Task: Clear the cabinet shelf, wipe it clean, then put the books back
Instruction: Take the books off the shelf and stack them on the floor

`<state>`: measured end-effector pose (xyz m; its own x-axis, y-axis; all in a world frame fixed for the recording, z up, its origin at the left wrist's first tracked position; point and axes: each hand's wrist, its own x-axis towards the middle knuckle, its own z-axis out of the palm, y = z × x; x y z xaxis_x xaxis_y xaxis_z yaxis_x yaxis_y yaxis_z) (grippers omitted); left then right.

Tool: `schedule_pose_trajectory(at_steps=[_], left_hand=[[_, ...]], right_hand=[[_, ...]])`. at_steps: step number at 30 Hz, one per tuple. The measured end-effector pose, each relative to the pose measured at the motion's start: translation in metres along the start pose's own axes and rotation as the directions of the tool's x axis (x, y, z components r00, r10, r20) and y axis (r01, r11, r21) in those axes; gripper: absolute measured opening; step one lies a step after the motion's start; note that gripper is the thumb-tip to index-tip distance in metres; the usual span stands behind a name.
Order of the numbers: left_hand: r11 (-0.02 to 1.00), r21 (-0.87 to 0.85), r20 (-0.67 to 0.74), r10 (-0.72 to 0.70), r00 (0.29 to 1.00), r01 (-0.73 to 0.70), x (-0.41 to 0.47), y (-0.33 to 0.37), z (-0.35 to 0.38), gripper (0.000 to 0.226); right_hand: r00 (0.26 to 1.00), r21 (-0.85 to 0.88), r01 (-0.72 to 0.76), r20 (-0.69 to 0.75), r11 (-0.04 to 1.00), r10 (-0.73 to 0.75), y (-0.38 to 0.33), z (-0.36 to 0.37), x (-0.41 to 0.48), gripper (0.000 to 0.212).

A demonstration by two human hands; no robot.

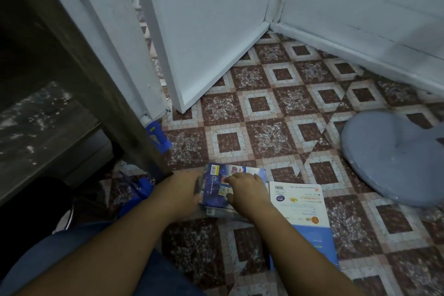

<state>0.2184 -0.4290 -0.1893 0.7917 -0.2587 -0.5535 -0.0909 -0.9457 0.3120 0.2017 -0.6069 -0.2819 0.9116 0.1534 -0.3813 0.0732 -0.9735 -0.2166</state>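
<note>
A small stack of books lies on the patterned floor in front of me. Its top book has a dark blue cover with a barcode. My left hand grips the stack's left edge. My right hand rests on top of the blue cover, fingers curled over it. A larger white and blue book lies flat just to the right of the stack. The cabinet shelf at the left is bare, dark and speckled with dust.
The cabinet's white door stands open ahead. A blue object sits by the cabinet's corner post. A grey cushion lies on the floor at the right. A blue bag sits under the cabinet's edge.
</note>
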Motion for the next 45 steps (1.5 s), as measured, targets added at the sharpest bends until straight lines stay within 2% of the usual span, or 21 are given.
schedule_pose_trajectory(at_steps=[6, 9, 13, 17, 23, 30, 37, 40, 45], left_hand=[[0.971, 0.24, -0.229, 0.076, 0.97, -0.019, -0.055, -0.002, -0.028, 0.038], [0.961, 0.276, -0.372, 0.1, 0.923, 0.007, -0.094, -0.018, -0.045, 0.036], [0.977, 0.205, -0.479, 0.044, 0.877, 0.063, -0.145, -0.046, -0.069, 0.039], [0.973, 0.16, -0.602, -0.038, 0.798, 0.166, -0.208, -0.077, -0.086, 0.04], [0.924, 0.032, -0.737, -0.235, 0.634, 0.38, -0.299, -0.144, -0.092, 0.044], [0.808, -0.202, -0.797, -0.464, 0.387, 0.554, -0.396, -0.234, -0.083, 0.063], [0.614, -0.407, -0.769, -0.63, 0.109, 0.677, -0.461, -0.296, -0.069, 0.082], [0.559, -0.435, -0.752, -0.656, 0.056, 0.706, -0.475, -0.316, -0.065, 0.089], [0.569, -0.444, -0.737, -0.671, 0.079, 0.692, -0.488, -0.34, -0.061, 0.095]], right_hand=[[0.968, -0.002, 0.157, -0.2, 0.988, -0.154, -0.047, -0.092, -0.047, 0.032], [0.956, 0.015, 0.22, -0.201, 0.975, -0.213, -0.081, -0.127, -0.07, 0.033], [0.904, -0.034, 0.337, -0.266, 0.941, -0.334, -0.134, -0.158, -0.092, 0.037], [0.792, -0.154, 0.494, -0.327, 0.856, -0.516, -0.199, -0.172, -0.111, 0.037], [0.651, -0.313, 0.621, -0.304, 0.719, -0.695, -0.306, -0.186, -0.135, 0.032], [0.532, -0.381, 0.716, -0.244, 0.585, -0.811, -0.422, -0.187, -0.155, 0.037], [0.376, -0.427, 0.802, -0.181, 0.417, -0.909, -0.523, -0.166, -0.17, 0.035], [0.326, -0.453, 0.82, -0.13, 0.349, -0.936, -0.558, -0.156, -0.17, 0.037], [0.268, -0.496, 0.832, -0.03, 0.247, -0.963, -0.606, -0.14, -0.164, 0.045]])
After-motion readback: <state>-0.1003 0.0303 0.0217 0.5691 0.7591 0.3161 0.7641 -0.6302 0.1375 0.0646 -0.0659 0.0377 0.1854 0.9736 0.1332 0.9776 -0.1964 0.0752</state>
